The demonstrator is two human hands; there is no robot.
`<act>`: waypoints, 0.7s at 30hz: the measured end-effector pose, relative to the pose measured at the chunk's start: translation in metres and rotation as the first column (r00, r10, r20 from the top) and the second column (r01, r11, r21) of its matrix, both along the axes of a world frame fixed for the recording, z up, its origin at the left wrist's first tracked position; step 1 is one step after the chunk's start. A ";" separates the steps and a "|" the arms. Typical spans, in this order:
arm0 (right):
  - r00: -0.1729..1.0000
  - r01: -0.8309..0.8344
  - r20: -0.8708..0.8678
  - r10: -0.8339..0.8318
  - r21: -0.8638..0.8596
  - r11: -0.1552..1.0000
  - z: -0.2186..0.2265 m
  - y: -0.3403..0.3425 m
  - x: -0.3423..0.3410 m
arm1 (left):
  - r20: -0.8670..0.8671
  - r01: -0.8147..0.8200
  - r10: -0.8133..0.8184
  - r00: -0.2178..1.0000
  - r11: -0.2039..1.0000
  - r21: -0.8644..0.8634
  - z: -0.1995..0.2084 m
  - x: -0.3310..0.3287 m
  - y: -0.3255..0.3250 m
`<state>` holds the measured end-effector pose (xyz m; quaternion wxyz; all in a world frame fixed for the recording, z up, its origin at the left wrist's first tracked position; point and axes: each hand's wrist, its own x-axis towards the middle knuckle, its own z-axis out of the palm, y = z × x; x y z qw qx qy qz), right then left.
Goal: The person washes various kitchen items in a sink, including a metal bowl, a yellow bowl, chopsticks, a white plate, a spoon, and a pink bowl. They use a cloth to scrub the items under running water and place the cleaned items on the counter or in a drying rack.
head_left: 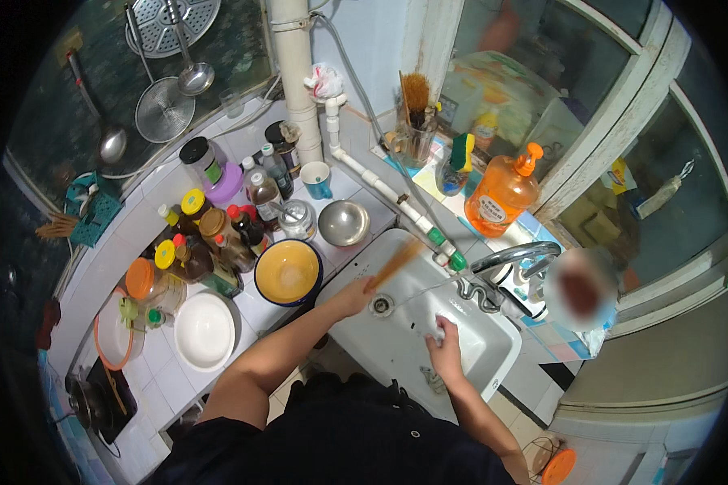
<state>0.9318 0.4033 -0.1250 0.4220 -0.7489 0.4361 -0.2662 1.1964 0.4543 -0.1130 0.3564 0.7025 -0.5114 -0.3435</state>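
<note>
My left hand (354,296) is closed round one end of a bundle of thin brown sticks (399,260), smeared by motion, over the far left part of the white sink (349,346). The sticks slant up and away to the right, above the drain (382,305). Over the sink's right part, my right hand (445,349) has its fingers curled in. Something small and whitish shows at its fingertips, too small to name. A thin stream of water runs from the curved metal tap (510,255) down to the left, between the two hands.
Left of the sink, a yellow enamel bowl (288,273), a metal bowl (344,223), a white bowl (205,331) and several bottles crowd the tiled counter. Behind the sink stand an orange pump bottle (501,194) and a sponge (463,153). A white pipe (372,179) runs along the back.
</note>
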 end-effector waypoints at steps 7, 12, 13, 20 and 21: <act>0.863 -0.471 -0.419 0.283 -0.461 0.752 0.070 -0.049 0.040 | 0.033 0.454 -0.471 0.881 0.865 0.215 0.072 -0.045 -0.029; 0.855 -0.405 -0.371 0.361 -0.044 0.913 0.050 -0.069 0.022 | -0.085 0.274 -0.261 0.962 0.921 0.278 0.079 -0.032 -0.048; 0.871 -0.364 -0.350 0.346 0.015 0.931 0.046 -0.069 0.019 | -0.113 0.199 -0.174 0.978 0.941 0.273 0.072 -0.028 -0.051; 0.943 -0.238 -0.144 0.299 0.336 0.912 -0.011 -0.057 -0.011 | -0.855 -0.082 0.138 0.500 0.990 0.112 0.012 -0.113 -0.041; 0.953 -0.226 -0.137 0.271 0.275 0.935 -0.017 -0.056 -0.012 | -0.849 -0.067 0.148 0.508 0.989 0.132 0.015 -0.127 -0.043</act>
